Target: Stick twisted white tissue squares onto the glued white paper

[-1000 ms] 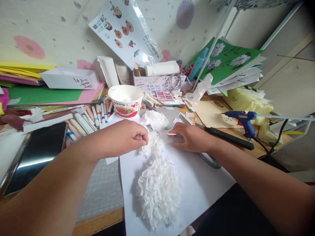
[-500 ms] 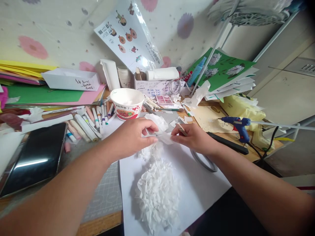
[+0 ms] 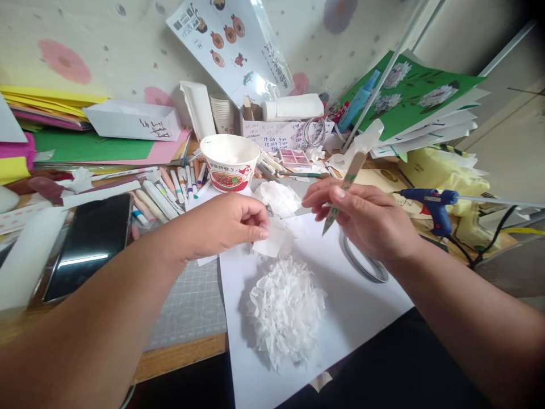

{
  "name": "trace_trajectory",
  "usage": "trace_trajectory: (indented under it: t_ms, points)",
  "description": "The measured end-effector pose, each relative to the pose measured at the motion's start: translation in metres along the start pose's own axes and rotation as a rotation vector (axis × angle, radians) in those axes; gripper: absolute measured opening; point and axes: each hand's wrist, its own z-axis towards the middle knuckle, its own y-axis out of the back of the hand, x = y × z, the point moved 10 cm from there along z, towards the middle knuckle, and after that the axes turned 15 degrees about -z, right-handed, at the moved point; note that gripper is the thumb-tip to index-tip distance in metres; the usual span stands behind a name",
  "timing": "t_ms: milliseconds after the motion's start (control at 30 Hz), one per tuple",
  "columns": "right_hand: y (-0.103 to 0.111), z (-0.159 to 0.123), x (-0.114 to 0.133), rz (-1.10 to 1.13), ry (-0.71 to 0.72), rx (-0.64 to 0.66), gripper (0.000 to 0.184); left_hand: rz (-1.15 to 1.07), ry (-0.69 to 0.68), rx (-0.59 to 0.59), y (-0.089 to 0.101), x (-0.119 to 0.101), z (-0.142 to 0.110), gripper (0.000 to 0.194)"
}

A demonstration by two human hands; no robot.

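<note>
Thumb and fingertips of my left hand (image 3: 232, 223) are closed on a small square of white tissue paper (image 3: 271, 244). My right hand (image 3: 374, 218) grips a flat wooden stick (image 3: 355, 167) with a pointed lower end and green markings, tilted above the sheet. Below both hands, a ball of ruffled white tissue pieces (image 3: 287, 312) lies on a white paper sheet (image 3: 340, 312). Crumpled loose tissue (image 3: 279, 197) sits just beyond my hands. A grey ring (image 3: 377, 274) rests on the sheet under my right wrist, partly hidden.
A paper bowl (image 3: 230, 165) stands behind my left hand, with markers (image 3: 183, 187) beside it. A tablet (image 3: 91, 250) lies at left on the desk. At right is a blue glue gun (image 3: 438, 207) with its cord. Green flower artwork (image 3: 409, 96) leans behind.
My hands have moved apart. My right hand has lifted and turned, bringing the stick into clear view, while my left keeps the tissue square. The camera view has shifted slightly.
</note>
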Motion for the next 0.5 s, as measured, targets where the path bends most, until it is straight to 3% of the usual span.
trace_trajectory:
  t_ms: [167, 233, 367, 500]
  points:
    - [0.014, -0.012, 0.015, -0.134, 0.024, -0.213, 0.034, -0.024, 0.092, 0.029, -0.009, 0.022, 0.002, 0.011]
    - [0.003, -0.015, 0.025, -0.131, 0.071, -0.165, 0.033, 0.025, 0.085, 0.042, -0.015, 0.023, 0.004, 0.009]
    - [-0.031, -0.018, 0.046, -0.257, 0.237, 0.048, 0.028, 0.108, 0.060, 0.043, -0.023, 0.023, 0.008, 0.007]
    - [-0.047, -0.021, 0.055, -0.373, 0.395, 0.110, 0.025, 0.163, 0.052, 0.030, -0.027, 0.028, 0.010, 0.008]
